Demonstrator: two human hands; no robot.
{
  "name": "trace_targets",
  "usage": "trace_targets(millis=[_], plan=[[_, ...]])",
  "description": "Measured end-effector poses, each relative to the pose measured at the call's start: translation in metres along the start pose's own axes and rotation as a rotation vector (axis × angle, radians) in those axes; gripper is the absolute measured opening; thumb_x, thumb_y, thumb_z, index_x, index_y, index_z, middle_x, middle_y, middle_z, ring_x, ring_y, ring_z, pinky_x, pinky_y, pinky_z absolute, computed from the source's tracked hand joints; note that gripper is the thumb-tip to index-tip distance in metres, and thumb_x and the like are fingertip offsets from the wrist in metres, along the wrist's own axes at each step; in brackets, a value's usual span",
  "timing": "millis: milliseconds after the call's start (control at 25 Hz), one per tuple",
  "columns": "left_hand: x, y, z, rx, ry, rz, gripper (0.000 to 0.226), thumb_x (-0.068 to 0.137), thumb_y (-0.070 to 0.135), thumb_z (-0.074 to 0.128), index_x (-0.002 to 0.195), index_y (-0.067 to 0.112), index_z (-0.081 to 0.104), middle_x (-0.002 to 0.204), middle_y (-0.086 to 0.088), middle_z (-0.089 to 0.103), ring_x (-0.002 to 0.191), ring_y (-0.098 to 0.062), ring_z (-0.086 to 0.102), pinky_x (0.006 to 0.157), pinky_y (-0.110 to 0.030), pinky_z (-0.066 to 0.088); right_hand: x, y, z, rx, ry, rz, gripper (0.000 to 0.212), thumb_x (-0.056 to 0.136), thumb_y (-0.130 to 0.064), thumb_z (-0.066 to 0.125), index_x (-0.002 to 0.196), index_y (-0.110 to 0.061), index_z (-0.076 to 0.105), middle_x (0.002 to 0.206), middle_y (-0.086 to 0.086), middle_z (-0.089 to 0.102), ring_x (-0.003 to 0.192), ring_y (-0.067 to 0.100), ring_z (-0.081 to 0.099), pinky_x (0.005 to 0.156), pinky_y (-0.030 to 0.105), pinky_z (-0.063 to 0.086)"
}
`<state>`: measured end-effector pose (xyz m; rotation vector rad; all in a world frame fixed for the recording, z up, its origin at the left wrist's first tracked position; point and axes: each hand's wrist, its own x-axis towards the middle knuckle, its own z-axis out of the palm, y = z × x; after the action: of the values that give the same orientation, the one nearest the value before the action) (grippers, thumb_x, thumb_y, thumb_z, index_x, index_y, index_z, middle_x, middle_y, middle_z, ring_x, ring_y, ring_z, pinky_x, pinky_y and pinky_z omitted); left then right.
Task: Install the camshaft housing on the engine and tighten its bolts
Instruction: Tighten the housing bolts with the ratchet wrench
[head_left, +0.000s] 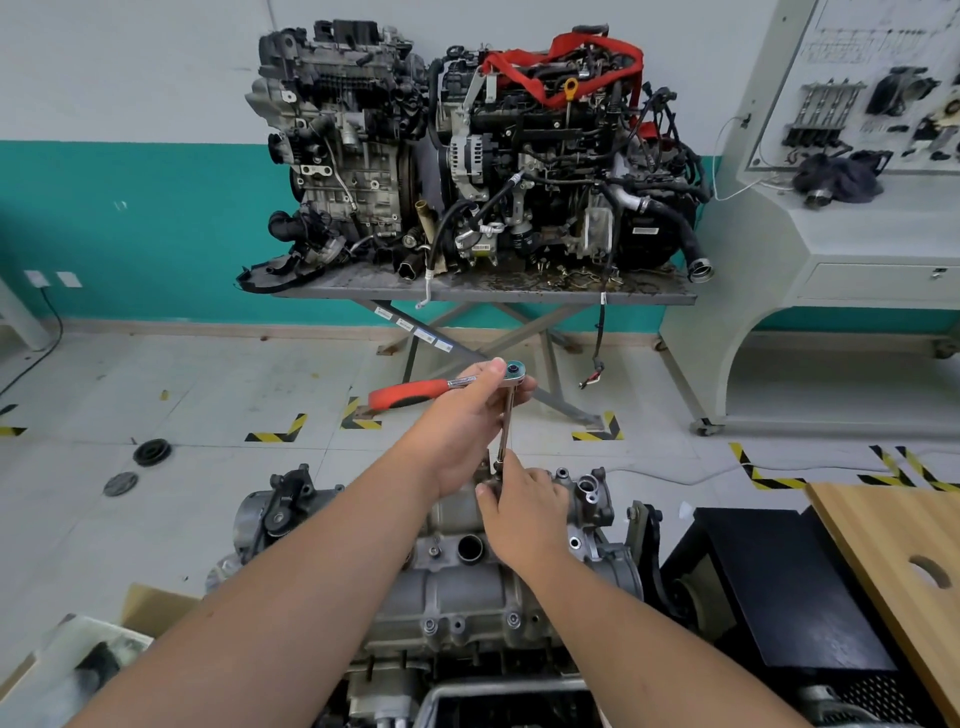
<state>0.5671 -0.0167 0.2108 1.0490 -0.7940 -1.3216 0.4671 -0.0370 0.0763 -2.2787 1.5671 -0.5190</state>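
My left hand grips the ratchet near its head, with the thumb lying along the metal part; the red and black handle points to the left, free in the air. From the ratchet head a long extension goes down, almost upright, to the far end of the housing. My right hand is at the lower end of the extension, fingers curled around the place where it meets the housing. I cannot see the socket or the bolt there, because the fingers cover them.

The housing sits on top of the engine just in front of me, low in the view. Two bolts show on its near edge, and a round hole opens on its top.

Behind, on a scissor-leg table, stand two other engines, one with a red strap over it. A wooden board is at my right.
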Motion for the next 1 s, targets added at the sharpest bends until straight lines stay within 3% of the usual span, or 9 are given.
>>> trace_targets(millis=[120, 280, 400, 480, 600, 720, 800, 880, 1000], plan=[[-0.004, 0.014, -0.002, -0.08, -0.024, -0.143, 0.018, 0.103, 0.033, 0.048, 0.098, 0.021, 0.061, 0.1, 0.004, 0.074, 0.101, -0.009, 0.065, 0.095, -0.036, 0.041, 0.0, 0.001, 0.0, -0.014, -0.012, -0.014, 0.058, 0.096, -0.051, 0.041, 0.146, -0.024, 0.031, 0.119, -0.001, 0.065, 0.12, 0.023, 0.049, 0.097, 0.043, 0.031], [0.011, 0.03, 0.005, -0.062, 0.249, -0.215, 0.023, 0.1, 0.03, 0.051, 0.085, 0.019, 0.065, 0.09, 0.005, 0.076, 0.087, -0.011, 0.07, 0.084, -0.039, 0.037, 0.001, 0.001, 0.001, -0.029, -0.011, -0.031, 0.055, 0.096, -0.051, 0.041, 0.144, -0.026, 0.031, 0.116, -0.002, 0.065, 0.117, 0.023, 0.05, 0.095, 0.043, 0.032], [0.016, 0.043, 0.013, 0.187, 0.302, -0.234, 0.016, 0.096, 0.021, 0.044, 0.093, 0.014, 0.058, 0.07, 0.005, 0.072, 0.067, -0.013, 0.071, 0.073, -0.036, 0.038, 0.002, 0.002, 0.002, -0.016, 0.004, -0.032, 0.045, 0.096, -0.049, 0.039, 0.136, -0.027, 0.036, 0.112, -0.004, 0.065, 0.115, 0.022, 0.051, 0.093, 0.043, 0.032], [0.017, 0.048, 0.017, 0.607, 0.204, -0.184, 0.016, 0.098, 0.018, 0.041, 0.103, 0.012, 0.055, 0.073, 0.002, 0.073, 0.062, -0.014, 0.07, 0.066, -0.034, 0.045, 0.002, 0.002, 0.002, -0.013, 0.0, -0.026, 0.043, 0.097, -0.048, 0.038, 0.136, -0.027, 0.039, 0.113, -0.005, 0.065, 0.115, 0.021, 0.051, 0.093, 0.043, 0.032], [0.021, 0.05, 0.02, 1.5, 0.088, 0.085, 0.021, 0.103, 0.024, 0.039, 0.109, 0.014, 0.057, 0.086, -0.004, 0.063, 0.071, -0.021, 0.064, 0.059, -0.036, 0.047, 0.001, 0.001, 0.001, -0.019, -0.001, -0.034, 0.044, 0.097, -0.047, 0.04, 0.137, -0.027, 0.039, 0.115, -0.004, 0.064, 0.116, 0.021, 0.051, 0.095, 0.043, 0.032], [0.017, 0.043, 0.014, 1.964, -0.021, 0.524, 0.024, 0.103, 0.043, 0.044, 0.102, 0.027, 0.062, 0.089, 0.007, 0.052, 0.086, -0.018, 0.055, 0.07, -0.033, 0.033, 0.0, 0.002, 0.001, -0.023, -0.011, -0.038, 0.048, 0.097, -0.047, 0.041, 0.14, -0.026, 0.037, 0.118, -0.003, 0.064, 0.118, 0.022, 0.049, 0.098, 0.043, 0.031], [0.01, 0.027, 0.004, 1.987, -0.006, 0.87, 0.028, 0.095, 0.048, 0.059, 0.088, 0.022, 0.069, 0.092, 0.003, 0.057, 0.089, -0.022, 0.055, 0.071, -0.034, 0.031, -0.001, 0.002, 0.001, -0.023, -0.021, -0.043, 0.05, 0.097, -0.047, 0.041, 0.142, -0.026, 0.035, 0.119, -0.004, 0.063, 0.12, 0.021, 0.047, 0.098, 0.043, 0.03], [0.005, 0.011, -0.002, 1.87, 0.206, 1.113, 0.032, 0.081, 0.048, 0.075, 0.07, 0.019, 0.069, 0.09, -0.001, 0.063, 0.091, -0.028, 0.059, 0.069, -0.037, 0.037, -0.001, 0.002, 0.0, -0.03, -0.022, -0.047, 0.05, 0.098, -0.047, 0.04, 0.143, -0.026, 0.034, 0.12, -0.005, 0.063, 0.12, 0.021, 0.046, 0.097, 0.043, 0.029], [0.007, -0.006, -0.001, 1.651, 0.494, 1.005, 0.039, 0.075, 0.055, 0.073, 0.068, 0.018, 0.066, 0.104, -0.002, 0.064, 0.105, -0.025, 0.048, 0.078, -0.04, 0.034, -0.001, 0.001, 0.0, -0.027, -0.004, -0.052, 0.046, 0.097, -0.047, 0.041, 0.139, -0.027, 0.037, 0.114, -0.007, 0.064, 0.119, 0.02, 0.046, 0.095, 0.041, 0.028]])
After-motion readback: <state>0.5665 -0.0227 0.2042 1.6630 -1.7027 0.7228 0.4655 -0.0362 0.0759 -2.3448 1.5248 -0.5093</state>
